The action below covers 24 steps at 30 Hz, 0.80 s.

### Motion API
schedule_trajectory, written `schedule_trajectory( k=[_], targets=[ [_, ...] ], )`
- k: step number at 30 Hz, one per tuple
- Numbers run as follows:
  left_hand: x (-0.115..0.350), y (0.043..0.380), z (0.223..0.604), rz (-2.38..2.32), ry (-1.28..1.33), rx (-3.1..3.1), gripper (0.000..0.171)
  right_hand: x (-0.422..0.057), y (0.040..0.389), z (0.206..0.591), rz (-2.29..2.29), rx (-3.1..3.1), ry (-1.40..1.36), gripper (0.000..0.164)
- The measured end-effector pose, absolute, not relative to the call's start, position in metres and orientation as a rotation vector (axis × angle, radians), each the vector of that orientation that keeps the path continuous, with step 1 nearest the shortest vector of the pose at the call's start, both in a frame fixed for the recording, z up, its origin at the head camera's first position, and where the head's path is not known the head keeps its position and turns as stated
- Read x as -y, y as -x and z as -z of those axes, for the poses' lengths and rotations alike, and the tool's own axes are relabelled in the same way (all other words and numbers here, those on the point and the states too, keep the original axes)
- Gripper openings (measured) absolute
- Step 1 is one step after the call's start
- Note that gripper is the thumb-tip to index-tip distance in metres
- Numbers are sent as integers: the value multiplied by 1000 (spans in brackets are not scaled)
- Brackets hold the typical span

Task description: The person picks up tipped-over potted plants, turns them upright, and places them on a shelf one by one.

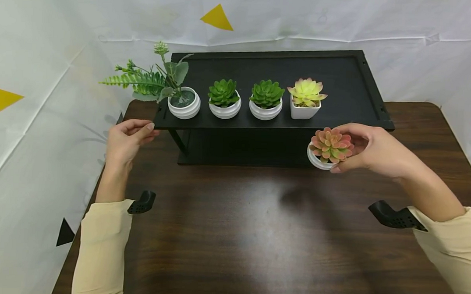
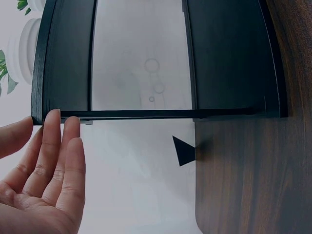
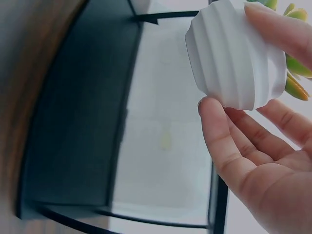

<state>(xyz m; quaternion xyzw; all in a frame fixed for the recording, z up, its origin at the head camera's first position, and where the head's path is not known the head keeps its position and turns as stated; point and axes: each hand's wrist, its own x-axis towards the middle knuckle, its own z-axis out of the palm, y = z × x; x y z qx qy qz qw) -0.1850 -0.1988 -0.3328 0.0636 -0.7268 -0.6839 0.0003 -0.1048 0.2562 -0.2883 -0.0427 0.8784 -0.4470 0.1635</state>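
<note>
My right hand [image 1: 381, 149] grips a white pot with a pink-orange succulent [image 1: 332, 146], held in front of the black shelf's front edge. In the right wrist view, thumb and fingers close round the ribbed white pot [image 3: 229, 53]. At the black two-tier shelf's [image 1: 341, 81] front left corner, my left hand [image 1: 127, 140] pinches the upper board's edge between thumb and fingers. Along the upper board, from left to right, stand a leafy fern-like plant [image 1: 185, 105], two green succulents [image 1: 223, 94] [image 1: 267, 95] in round white pots, and a yellow-green succulent [image 1: 306, 95] in a square white pot.
The shelf's lower board [image 1: 235, 149] sits low over the dark wooden table [image 1: 231, 234]. White sheeting [image 1: 284, 17] with yellow triangles [image 1: 218, 18] hangs behind and at the sides. Black wrist devices [image 1: 142, 202] sit at both cream sleeves [image 1: 105, 246].
</note>
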Motion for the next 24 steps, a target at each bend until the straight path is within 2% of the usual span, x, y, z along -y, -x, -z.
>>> schedule_trajectory(
  k=[10, 24],
  targets=[
    [199, 185, 333, 2166, -183, 2265, 10, -275, 119, 266, 1202, -2606, 43, 70],
    [199, 185, 333, 2135, -182, 2284, 13, -291, 143, 263, 1285, -2529, -112, 62]
  ],
)
